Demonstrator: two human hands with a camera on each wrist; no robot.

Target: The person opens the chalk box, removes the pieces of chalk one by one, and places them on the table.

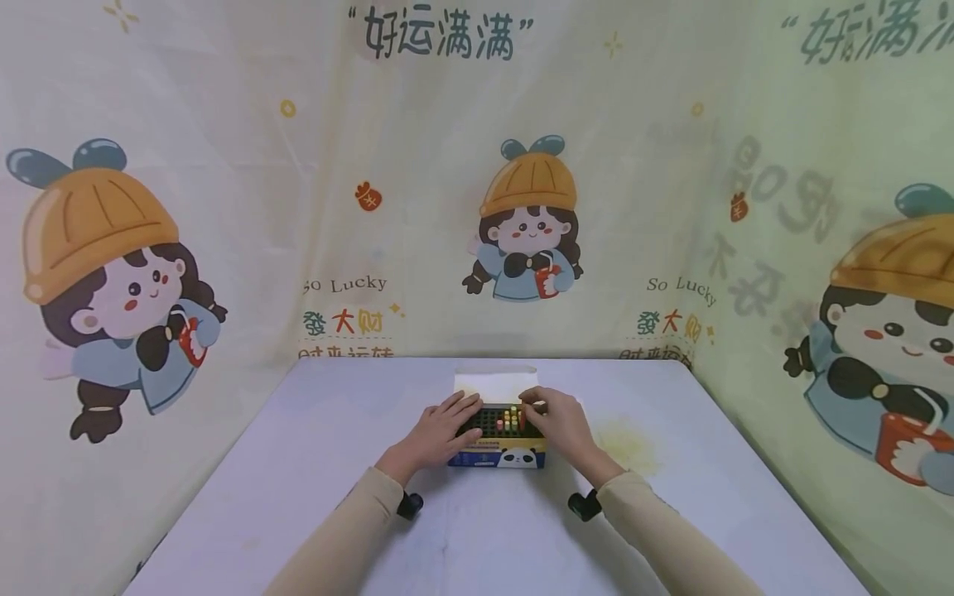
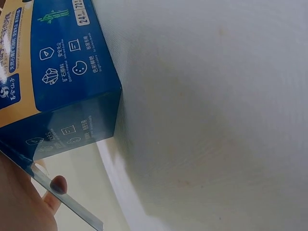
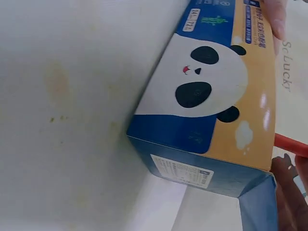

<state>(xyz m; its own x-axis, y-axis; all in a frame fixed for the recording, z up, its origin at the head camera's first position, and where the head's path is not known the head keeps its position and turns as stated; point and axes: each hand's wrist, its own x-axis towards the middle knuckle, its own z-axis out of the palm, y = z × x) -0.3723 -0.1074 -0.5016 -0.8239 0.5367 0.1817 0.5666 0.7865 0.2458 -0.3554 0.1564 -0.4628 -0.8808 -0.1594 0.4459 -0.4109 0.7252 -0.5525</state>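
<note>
A blue and yellow chalk box (image 1: 495, 457) with a panda on its front stands on the table, its lid (image 1: 495, 385) raised at the back. Several chalk sticks (image 1: 511, 420) in yellow, pink and red stand in the right part of the black grid (image 1: 488, 422) inside. My left hand (image 1: 441, 430) rests over the box's left end, fingers stretched across the top. In the left wrist view its fingers lie by a side flap (image 2: 67, 197). My right hand (image 1: 557, 420) pinches a red chalk stick (image 3: 291, 144) at the box's right end.
The box stands on a white table (image 1: 358, 530) near its far edge. A yellowish stain (image 1: 626, 443) marks the surface to the right. Printed cloth (image 1: 417, 248) hangs behind and along both sides. Dark wrist cameras (image 1: 585, 505) show below both wrists.
</note>
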